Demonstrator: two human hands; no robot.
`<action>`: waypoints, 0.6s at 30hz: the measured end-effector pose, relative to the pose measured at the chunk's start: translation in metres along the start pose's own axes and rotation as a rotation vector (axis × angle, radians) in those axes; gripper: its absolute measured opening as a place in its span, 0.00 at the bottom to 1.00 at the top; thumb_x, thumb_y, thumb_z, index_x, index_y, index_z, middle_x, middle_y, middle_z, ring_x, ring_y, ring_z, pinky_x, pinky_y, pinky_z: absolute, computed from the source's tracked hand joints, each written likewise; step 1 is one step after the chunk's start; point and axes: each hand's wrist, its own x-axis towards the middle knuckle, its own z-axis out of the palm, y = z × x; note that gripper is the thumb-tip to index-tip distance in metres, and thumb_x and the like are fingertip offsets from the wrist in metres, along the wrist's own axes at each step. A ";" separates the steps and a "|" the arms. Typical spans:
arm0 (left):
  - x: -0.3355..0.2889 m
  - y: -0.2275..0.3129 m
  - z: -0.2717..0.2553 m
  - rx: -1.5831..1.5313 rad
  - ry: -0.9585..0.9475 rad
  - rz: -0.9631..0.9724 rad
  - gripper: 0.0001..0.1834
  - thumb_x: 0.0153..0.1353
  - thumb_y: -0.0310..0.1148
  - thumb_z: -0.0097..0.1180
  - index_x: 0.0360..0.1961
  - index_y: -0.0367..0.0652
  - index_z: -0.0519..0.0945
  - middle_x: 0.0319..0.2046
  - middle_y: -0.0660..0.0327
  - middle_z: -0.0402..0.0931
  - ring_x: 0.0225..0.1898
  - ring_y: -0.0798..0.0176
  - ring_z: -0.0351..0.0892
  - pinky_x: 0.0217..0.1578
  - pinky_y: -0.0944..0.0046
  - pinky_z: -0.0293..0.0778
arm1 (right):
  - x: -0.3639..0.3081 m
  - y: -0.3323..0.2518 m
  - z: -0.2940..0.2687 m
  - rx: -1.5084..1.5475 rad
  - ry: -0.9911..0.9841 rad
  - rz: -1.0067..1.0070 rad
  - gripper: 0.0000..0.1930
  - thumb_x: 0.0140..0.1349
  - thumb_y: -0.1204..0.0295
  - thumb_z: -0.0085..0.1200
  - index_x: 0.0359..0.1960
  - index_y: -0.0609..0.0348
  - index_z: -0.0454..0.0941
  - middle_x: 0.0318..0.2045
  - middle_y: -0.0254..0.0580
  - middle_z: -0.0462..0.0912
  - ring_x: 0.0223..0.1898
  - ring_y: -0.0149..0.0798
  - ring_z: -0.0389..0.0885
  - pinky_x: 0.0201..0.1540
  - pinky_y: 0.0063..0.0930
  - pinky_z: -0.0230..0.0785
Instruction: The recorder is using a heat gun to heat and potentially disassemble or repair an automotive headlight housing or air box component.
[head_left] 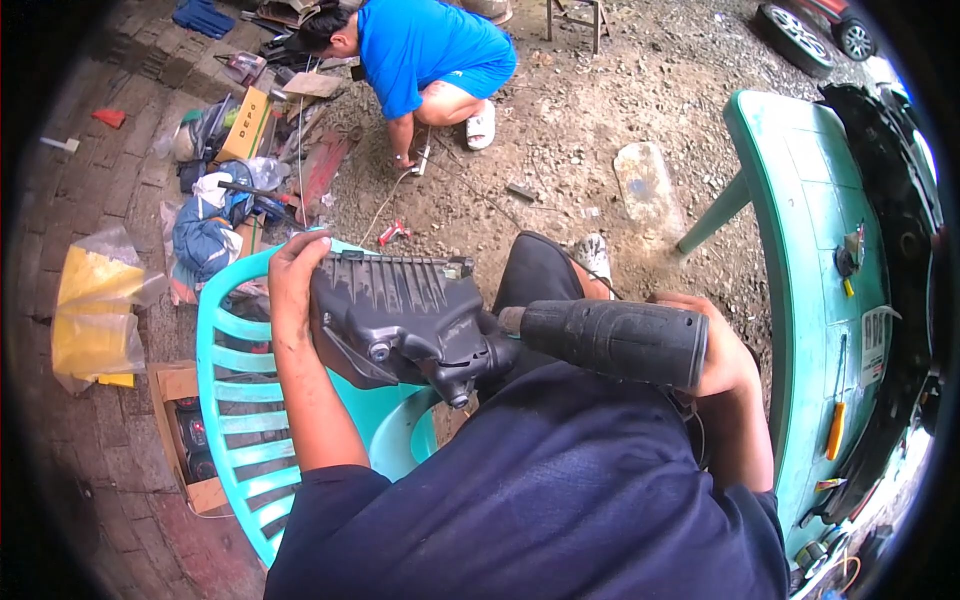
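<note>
My left hand (292, 283) grips the left end of a dark grey ribbed plastic housing (400, 315), holding it on the edge of a turquoise plastic chair (245, 395). My right hand (722, 352) holds a black cylindrical power tool (612, 340) lying sideways. The tool's tip (508, 322) points left and meets the right side of the housing. My fingers are mostly hidden behind the tool's body.
A green plastic table (812, 250) stands at my right with an orange-handled tool (835, 430) and small parts on it. A person in a blue shirt (425, 45) crouches ahead on the dirt ground. Bags, boxes and clutter (215, 190) lie at the left, and a yellow bag (92, 320).
</note>
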 end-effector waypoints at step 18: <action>-0.001 -0.001 0.001 0.014 0.029 0.002 0.17 0.66 0.36 0.69 0.51 0.35 0.92 0.42 0.63 0.88 0.44 0.67 0.83 0.49 0.65 0.75 | 0.004 0.002 0.002 -0.004 0.085 -0.003 0.18 0.48 0.68 0.71 0.40 0.65 0.84 0.35 0.47 0.84 0.38 0.50 0.84 0.43 0.43 0.77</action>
